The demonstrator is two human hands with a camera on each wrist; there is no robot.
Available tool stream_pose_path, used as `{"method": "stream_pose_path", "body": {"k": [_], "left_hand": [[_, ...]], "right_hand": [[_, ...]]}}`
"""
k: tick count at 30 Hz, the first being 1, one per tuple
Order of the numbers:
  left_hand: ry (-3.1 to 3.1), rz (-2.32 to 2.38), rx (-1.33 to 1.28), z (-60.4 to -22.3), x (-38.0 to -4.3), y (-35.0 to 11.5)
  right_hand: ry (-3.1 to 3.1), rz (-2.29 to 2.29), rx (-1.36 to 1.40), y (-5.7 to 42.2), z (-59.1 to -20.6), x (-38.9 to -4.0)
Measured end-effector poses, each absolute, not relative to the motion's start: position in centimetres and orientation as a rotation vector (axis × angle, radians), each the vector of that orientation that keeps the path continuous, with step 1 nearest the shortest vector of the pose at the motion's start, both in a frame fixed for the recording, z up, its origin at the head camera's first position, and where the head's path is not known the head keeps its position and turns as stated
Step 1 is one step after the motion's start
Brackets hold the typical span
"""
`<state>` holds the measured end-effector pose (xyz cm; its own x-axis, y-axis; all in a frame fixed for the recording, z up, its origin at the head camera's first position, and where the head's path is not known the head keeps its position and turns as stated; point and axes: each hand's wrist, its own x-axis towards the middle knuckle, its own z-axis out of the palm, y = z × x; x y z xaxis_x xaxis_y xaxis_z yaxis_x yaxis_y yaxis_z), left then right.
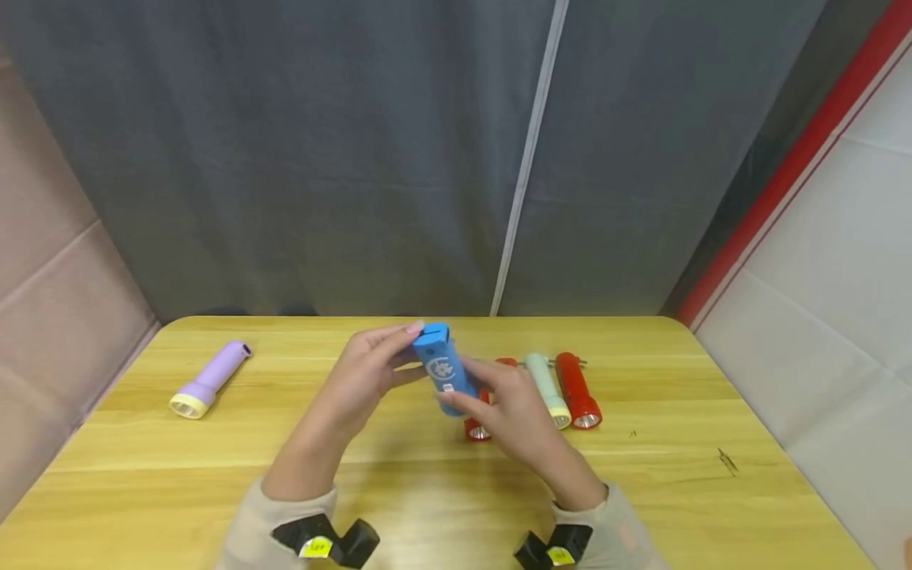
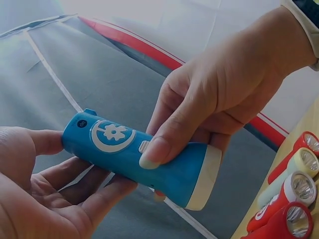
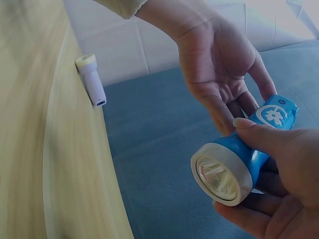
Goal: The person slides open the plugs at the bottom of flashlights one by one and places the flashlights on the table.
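A blue flashlight (image 1: 443, 366) with a white flower emblem and a white lens rim is held in the air between both hands. The right hand (image 1: 514, 405) grips it near the lamp head; in the left wrist view its thumb (image 2: 162, 144) lies at the white slide switch (image 2: 143, 146). At the tail end, the left hand (image 1: 366, 378) holds the flashlight between thumb and fingers, the fingers passing under the body. The lens (image 3: 217, 178) shows in the right wrist view, tilted toward that camera.
Right of centre on the wooden table (image 1: 214, 475) lie several flashlights, among them a pale green one (image 1: 545, 388) and a red one (image 1: 577, 392); the right hand partly covers others. A purple flashlight (image 1: 214, 376) lies at the left. A grey curtain (image 1: 321, 158) hangs behind.
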<state>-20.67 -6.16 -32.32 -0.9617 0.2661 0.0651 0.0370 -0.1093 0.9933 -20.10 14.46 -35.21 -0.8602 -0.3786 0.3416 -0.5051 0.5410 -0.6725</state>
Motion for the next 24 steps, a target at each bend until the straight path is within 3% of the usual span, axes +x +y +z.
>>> {"method": "stream_pose_path", "body": {"k": [24], "left_hand": [[1.807, 2.274, 0.351, -33.23, -21.48, -6.07]], "right_hand": [[-2.62, 1.14, 0.813, 14.67, -35.46, -20.31]]}}
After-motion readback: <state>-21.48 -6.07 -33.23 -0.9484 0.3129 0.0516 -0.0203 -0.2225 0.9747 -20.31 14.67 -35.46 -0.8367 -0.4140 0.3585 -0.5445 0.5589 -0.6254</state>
